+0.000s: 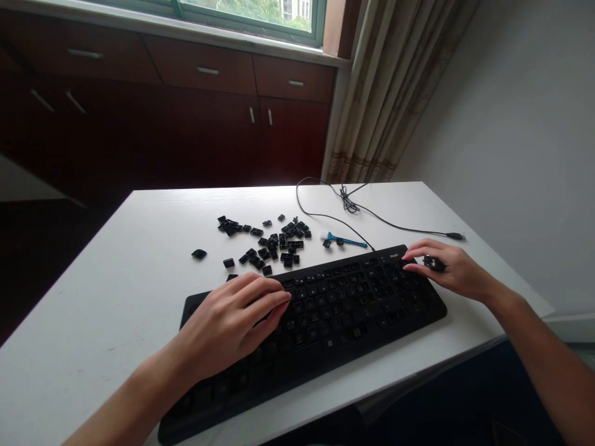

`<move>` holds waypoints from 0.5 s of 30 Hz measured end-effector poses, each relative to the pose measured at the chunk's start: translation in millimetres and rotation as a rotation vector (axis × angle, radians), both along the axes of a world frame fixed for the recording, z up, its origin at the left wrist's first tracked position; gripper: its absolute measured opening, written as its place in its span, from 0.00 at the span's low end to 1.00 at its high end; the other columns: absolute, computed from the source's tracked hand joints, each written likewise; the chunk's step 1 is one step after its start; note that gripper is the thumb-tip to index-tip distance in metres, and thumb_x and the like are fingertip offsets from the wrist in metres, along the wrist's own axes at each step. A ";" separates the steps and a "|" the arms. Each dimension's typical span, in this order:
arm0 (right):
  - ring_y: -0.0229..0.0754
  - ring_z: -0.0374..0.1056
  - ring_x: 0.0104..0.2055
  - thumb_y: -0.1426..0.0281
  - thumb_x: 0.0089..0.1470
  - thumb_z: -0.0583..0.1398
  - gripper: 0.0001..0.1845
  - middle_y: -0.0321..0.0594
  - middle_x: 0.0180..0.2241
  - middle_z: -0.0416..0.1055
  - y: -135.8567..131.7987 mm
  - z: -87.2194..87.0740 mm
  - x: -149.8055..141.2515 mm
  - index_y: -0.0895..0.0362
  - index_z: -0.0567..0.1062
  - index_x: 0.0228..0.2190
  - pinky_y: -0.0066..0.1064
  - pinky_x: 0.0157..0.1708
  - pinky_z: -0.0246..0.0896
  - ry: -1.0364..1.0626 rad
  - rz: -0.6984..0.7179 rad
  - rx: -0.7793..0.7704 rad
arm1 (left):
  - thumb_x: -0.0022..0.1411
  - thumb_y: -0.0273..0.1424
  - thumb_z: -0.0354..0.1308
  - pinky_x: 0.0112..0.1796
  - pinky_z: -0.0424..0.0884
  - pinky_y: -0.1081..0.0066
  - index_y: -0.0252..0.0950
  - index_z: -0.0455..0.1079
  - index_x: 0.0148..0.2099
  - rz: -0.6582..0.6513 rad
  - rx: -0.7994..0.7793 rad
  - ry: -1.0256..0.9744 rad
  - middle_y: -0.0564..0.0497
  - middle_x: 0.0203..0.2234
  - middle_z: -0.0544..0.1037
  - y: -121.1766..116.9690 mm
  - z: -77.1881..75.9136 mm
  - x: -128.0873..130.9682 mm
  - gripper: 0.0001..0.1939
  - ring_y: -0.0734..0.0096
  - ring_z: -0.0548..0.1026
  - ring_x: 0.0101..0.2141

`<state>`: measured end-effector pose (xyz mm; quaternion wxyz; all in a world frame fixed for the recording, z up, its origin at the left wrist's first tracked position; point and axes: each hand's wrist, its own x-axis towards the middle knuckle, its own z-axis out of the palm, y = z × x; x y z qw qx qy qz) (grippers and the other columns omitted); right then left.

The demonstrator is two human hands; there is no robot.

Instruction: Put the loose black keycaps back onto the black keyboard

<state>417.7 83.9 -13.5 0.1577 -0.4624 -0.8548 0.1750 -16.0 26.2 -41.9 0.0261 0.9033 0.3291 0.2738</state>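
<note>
A black keyboard (297, 365) lies at a slant along the table's near edge, with keycaps gone from several places. My left hand (242, 310) rests over its left-middle part, thumb and fingertips drawn together at the keys. Whatever that pinch may hold is hidden. At the keyboard's upper right corner, my right hand (449, 266) has its thumb and forefinger slightly apart above the number pad. A small black piece that looks like a keycap (434, 263) is tucked in its curled fingers. Loose black keycaps (282, 240) lie scattered behind the keyboard.
A blue-handled brush (346, 240) with pale bristles lies behind the keyboard, two keycaps beside it. The keyboard's cable (325, 215) loops across the back of the white table (93, 291) to a USB plug (455, 236). Dark red cabinets (199, 136) and a curtain (376, 93) stand beyond.
</note>
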 end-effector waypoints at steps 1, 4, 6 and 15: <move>0.50 0.72 0.49 0.62 0.61 0.61 0.13 0.46 0.46 0.75 -0.3 0.0 -0.7 0.53 0.78 0.44 0.41 0.51 0.69 0.005 0.004 0.004 | 0.63 0.22 0.61 0.41 0.74 0.65 0.38 0.73 0.50 -0.001 0.003 -0.002 0.47 0.43 0.79 0.1 0.3 0.0 0.14 0.64 0.75 0.41; 0.49 0.73 0.48 0.63 0.61 0.61 0.11 0.46 0.44 0.75 0.2 -1.0 -1.1 0.53 0.79 0.43 0.41 0.50 0.69 0.018 0.009 0.016 | 0.62 0.22 0.61 0.42 0.74 0.65 0.37 0.73 0.50 0.000 0.002 -0.005 0.47 0.43 0.78 0.1 0.4 -0.2 0.14 0.65 0.74 0.41; 0.49 0.73 0.48 0.64 0.61 0.61 0.11 0.45 0.45 0.75 1.9 -3.1 1.3 0.52 0.79 0.43 0.41 0.50 0.70 0.022 0.016 0.028 | 0.62 0.22 0.61 0.42 0.73 0.65 0.37 0.73 0.49 0.002 -0.005 -0.007 0.48 0.43 0.78 -0.1 -0.1 -0.3 0.13 0.65 0.74 0.41; 0.46 0.76 0.47 0.73 0.58 0.63 0.10 0.40 0.47 0.77 -2.5 -18.8 17.0 0.51 0.78 0.42 0.38 0.49 0.75 0.071 0.134 0.171 | 0.62 0.22 0.61 0.41 0.74 0.65 0.37 0.73 0.48 0.007 -0.003 -0.013 0.48 0.43 0.79 0.2 -1.3 0.5 0.12 0.65 0.75 0.41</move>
